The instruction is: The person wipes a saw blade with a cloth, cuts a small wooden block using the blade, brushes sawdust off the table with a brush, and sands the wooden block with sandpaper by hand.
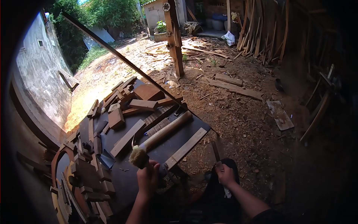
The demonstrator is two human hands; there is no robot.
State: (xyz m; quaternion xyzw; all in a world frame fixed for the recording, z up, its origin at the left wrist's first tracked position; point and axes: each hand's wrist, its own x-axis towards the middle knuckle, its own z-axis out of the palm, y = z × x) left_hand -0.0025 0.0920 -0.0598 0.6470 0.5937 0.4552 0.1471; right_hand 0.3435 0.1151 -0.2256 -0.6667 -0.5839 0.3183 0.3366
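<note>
My left hand (pixel 148 174) is closed around a dark block-shaped tool with a pale, fuzzy top (pixel 138 156), held over the near edge of the dark table (pixel 128 177). Just beyond it a long round wooden piece (pixel 167 130) lies slanting across the tabletop. To the right, past the table's corner, my right hand (pixel 225 174) grips a narrow dark strip (pixel 215 151) that points up and away from me. A flat wooden board (pixel 186 148) rests along the table's right edge, between my two hands.
Wooden blocks (pixel 143 105) and offcuts are piled over the table's far and left sides. A wooden post (pixel 174 44) stands beyond it. A thin dark bar (pixel 119 56) slants down to the table. Planks (pixel 238 87) lie on the chip-strewn ground.
</note>
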